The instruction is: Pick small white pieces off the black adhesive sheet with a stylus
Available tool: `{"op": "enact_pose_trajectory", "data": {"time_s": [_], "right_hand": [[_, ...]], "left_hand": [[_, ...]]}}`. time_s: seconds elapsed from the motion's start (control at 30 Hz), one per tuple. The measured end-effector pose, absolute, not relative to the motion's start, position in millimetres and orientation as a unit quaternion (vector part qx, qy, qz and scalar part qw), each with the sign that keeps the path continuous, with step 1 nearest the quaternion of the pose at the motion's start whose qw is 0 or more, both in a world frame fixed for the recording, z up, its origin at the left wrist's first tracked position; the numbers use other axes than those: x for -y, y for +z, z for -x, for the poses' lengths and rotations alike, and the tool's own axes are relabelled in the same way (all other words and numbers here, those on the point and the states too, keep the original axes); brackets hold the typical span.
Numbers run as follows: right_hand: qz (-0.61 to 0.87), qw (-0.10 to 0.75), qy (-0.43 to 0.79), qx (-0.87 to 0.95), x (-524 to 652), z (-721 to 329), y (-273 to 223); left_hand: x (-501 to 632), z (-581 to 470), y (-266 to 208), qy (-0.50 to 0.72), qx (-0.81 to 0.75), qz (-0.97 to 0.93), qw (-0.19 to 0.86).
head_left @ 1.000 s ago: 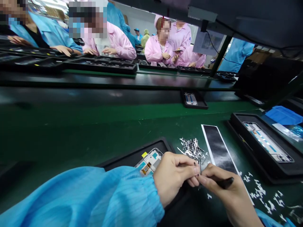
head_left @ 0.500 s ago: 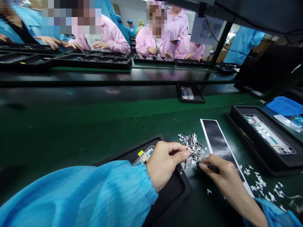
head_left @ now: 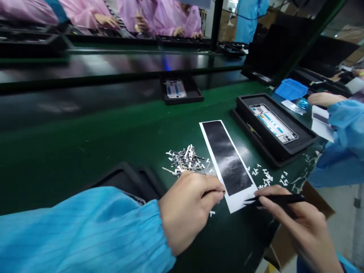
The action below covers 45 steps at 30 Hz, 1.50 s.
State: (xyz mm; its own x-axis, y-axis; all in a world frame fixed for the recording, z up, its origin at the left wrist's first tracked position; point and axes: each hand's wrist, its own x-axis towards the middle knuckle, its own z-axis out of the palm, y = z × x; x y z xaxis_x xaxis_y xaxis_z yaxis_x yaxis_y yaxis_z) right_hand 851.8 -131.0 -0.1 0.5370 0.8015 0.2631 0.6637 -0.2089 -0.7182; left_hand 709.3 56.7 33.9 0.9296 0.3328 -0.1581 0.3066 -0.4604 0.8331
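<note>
At lower centre, a black strip sheet [head_left: 227,163] with white border; the right hand [head_left: 295,223] pinches black tweezers [head_left: 274,198] at its near end, the left hand [head_left: 187,208] curled loosely closed, holding nothing visible.

— The little pile of clips [head_left: 185,160]?
— Shiny bare metal. The strip [head_left: 227,161] looks matt black, finely textured, on white paper backing.
— The desk [head_left: 85,144]?
— Smooth green mat; sleeve [head_left: 79,231] is thin striped cloth.

Open green mat [head_left: 85,151] left of metal scraps [head_left: 184,160]
</note>
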Motion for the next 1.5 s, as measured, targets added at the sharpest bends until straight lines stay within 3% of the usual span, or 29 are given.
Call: {"op": "enact_pose_trajectory", "data": {"time_s": [0.23,0.4,0.57,0.73,1.5], "right_hand": [[0.816,0.474,0.146,0.297,126,-842,-14],[0.821,0.511,0.086,0.240,125,-854,-16],[0.819,0.520,0.050,0.236,127,-867,-22],[0.815,0.527,0.068,0.231,126,-869,-28],[0.807,0.551,0.079,0.199,127,-865,-39]], "left_hand": [[-41,-717,7,0.084,-0.048,-0.956,0.276],[-30,-722,-8,0.208,0.036,-0.966,0.147],[-32,-739,-7,0.158,0.136,-0.978,0.025],[-33,-745,-10,0.112,0.162,-0.980,0.003],[-33,-751,-9,0.138,0.173,-0.975,0.021]]}}
